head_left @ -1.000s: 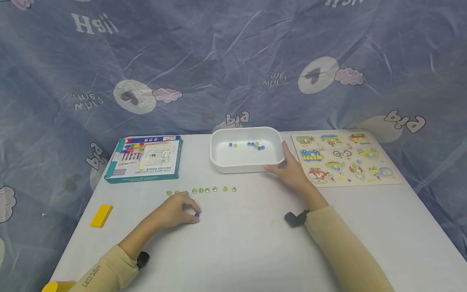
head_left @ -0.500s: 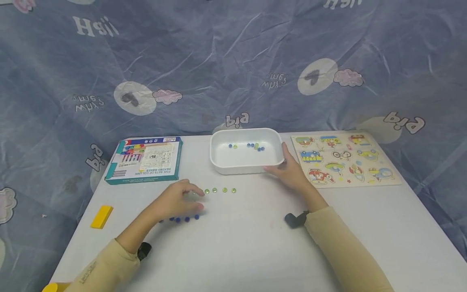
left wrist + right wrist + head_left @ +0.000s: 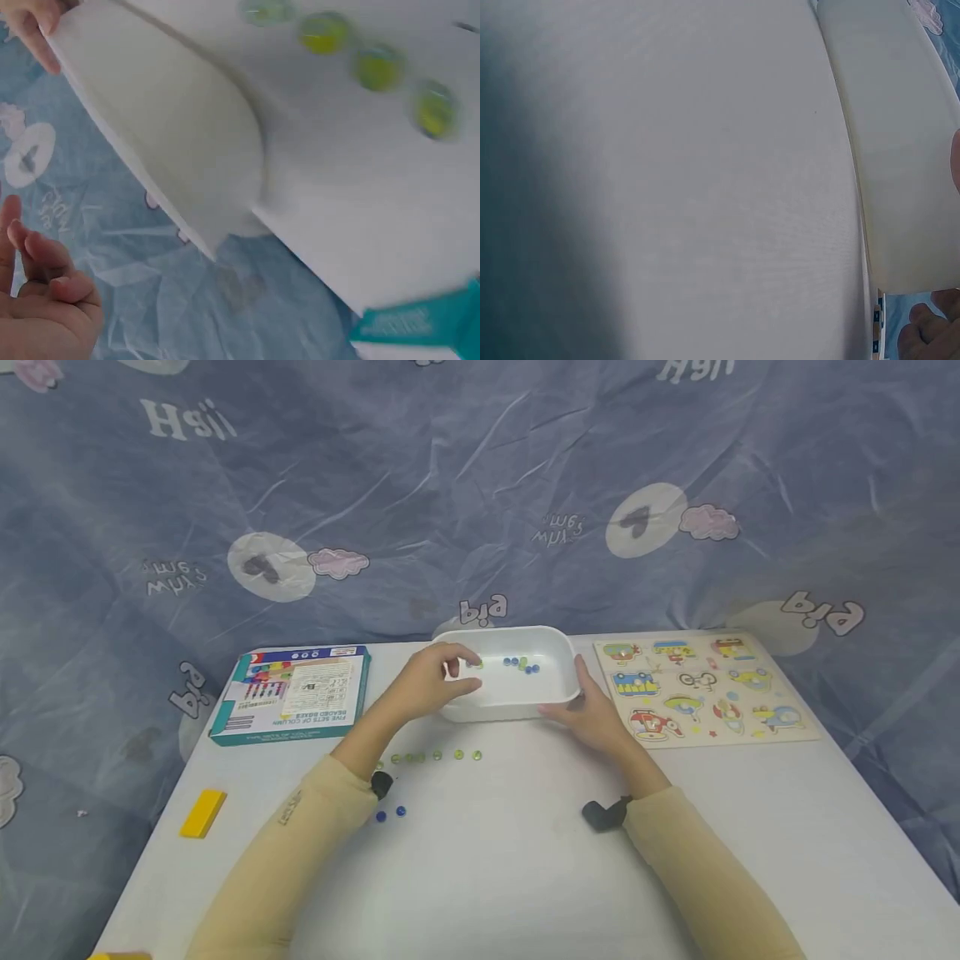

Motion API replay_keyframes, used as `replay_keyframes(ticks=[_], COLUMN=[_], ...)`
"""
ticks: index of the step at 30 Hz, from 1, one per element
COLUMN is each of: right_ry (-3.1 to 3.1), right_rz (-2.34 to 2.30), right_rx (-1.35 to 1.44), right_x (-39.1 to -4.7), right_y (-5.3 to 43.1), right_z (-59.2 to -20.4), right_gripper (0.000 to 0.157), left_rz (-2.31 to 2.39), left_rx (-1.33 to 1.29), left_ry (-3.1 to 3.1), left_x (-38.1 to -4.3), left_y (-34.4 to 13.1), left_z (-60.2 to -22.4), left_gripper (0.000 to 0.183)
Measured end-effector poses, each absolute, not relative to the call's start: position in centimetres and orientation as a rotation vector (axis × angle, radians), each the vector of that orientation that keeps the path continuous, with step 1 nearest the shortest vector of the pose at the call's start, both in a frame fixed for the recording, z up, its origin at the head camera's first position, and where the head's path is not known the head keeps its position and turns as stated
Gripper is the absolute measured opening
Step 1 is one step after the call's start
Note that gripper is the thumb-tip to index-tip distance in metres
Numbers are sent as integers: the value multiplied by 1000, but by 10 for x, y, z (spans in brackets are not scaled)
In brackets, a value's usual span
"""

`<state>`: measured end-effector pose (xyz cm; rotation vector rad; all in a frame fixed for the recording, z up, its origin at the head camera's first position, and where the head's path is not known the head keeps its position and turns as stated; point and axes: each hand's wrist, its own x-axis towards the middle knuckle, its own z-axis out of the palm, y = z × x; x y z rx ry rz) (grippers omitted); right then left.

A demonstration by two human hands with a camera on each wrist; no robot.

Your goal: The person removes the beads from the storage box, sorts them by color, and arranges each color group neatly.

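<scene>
My left hand [image 3: 431, 683] hovers over the left end of a white tray [image 3: 502, 713], thumb and fingers spread apart with nothing visible between them. At the tray's front right corner, my right hand [image 3: 595, 714] holds it, thumb on the front wall and fingers along the side. Several blue marbles [image 3: 532, 669] and a few green ones lie inside. In front of the tray runs a row of green glass marbles [image 3: 459, 755], seen large in the left wrist view as yellow-green marbles [image 3: 379, 67]. Two blue marbles [image 3: 401, 811] show beside my left sleeve, which covers part of both rows.
A boxed bead toy [image 3: 288, 693] lies at the back left, and a wooden puzzle board [image 3: 697, 727] with vehicle pictures at the back right. A yellow block [image 3: 202, 814] sits near the left edge. A patterned curtain [image 3: 420, 485] hangs behind the table.
My left hand has let go of a blue marble at the end of the blue row, then moved up and right over the tray. The right hand has stayed at the tray's corner.
</scene>
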<state>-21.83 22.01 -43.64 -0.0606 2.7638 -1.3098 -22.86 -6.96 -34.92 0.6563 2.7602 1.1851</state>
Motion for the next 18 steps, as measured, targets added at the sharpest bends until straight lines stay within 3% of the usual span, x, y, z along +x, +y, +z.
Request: replay_keyframes(ticks=[9, 18], right_ry=[2754, 2735], right_rz=[-1318, -1355], right_rx=[-28, -40], right_x=[-218, -219], right_y=[221, 220], right_z=[-437, -438], right_gripper=[114, 115], left_rz=[1159, 1063], left_rx=[521, 413], left_ry=[2716, 2704], left_x=[-284, -315], left_y=[-9, 16], left_z=[-372, -402], left_gripper=[32, 29])
